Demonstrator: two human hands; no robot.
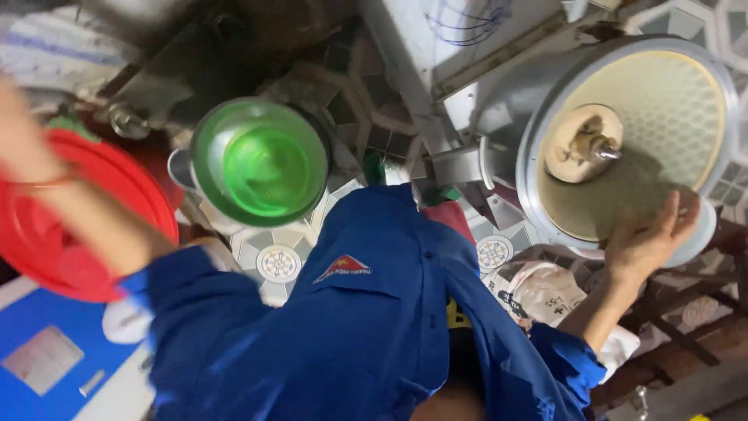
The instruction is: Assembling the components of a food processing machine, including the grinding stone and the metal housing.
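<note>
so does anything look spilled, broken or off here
Nothing looks spilled or broken. The right hand rests on the rim of the round metal drum, the left hand is blurred over the red basin, and the green bowl sits level.

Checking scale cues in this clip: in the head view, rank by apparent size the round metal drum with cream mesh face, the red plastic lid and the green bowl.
1. Round metal drum with cream mesh face, largest.
2. Red plastic lid, partly cut off and nearer, so unsure.
3. Green bowl, smallest.
</note>
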